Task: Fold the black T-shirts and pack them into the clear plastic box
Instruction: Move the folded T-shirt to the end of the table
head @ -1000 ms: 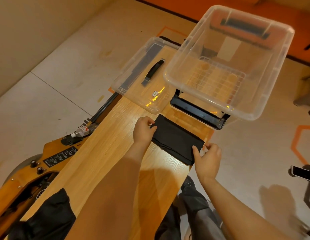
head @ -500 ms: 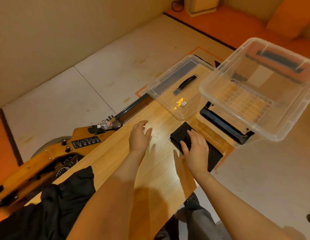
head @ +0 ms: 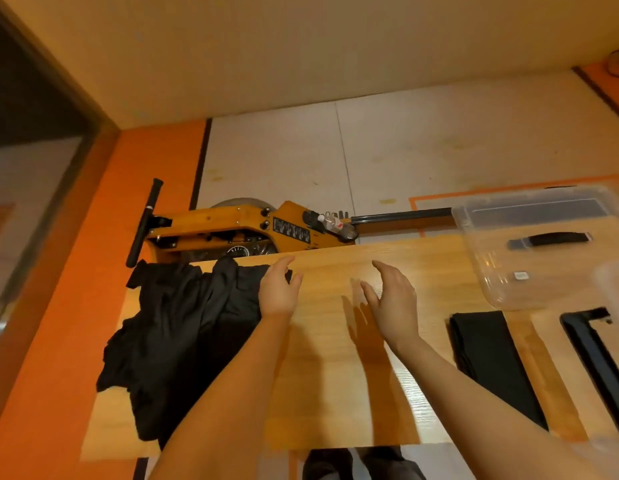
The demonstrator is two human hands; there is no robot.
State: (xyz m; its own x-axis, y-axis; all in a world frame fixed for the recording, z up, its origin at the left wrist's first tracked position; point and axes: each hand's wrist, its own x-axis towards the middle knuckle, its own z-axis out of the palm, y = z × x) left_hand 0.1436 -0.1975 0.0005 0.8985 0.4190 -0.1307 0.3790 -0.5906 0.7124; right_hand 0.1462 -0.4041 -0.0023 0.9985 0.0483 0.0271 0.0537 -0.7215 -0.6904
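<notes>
A heap of unfolded black T-shirts (head: 176, 334) lies on the left part of the wooden table (head: 335, 393). My left hand (head: 278, 289) hovers open at the heap's right edge, fingers spread, holding nothing. My right hand (head: 393, 303) is open above the bare middle of the table. A folded black T-shirt (head: 491, 362) lies flat at the right. Only a corner of the clear plastic box (head: 614, 282) shows at the right edge; its clear lid (head: 543, 244) with a black handle rests upside down on the table's far right.
A wooden rowing machine (head: 252, 230) with a black handle bar stands on the floor just behind the table. A black frame (head: 592, 344) lies on the table's right end. Orange floor runs along the left; my legs show below the near table edge.
My view has swung left from the box to the heap. Both hands let go of the folded shirt and moved left across the table; the left hand now reaches the heap.
</notes>
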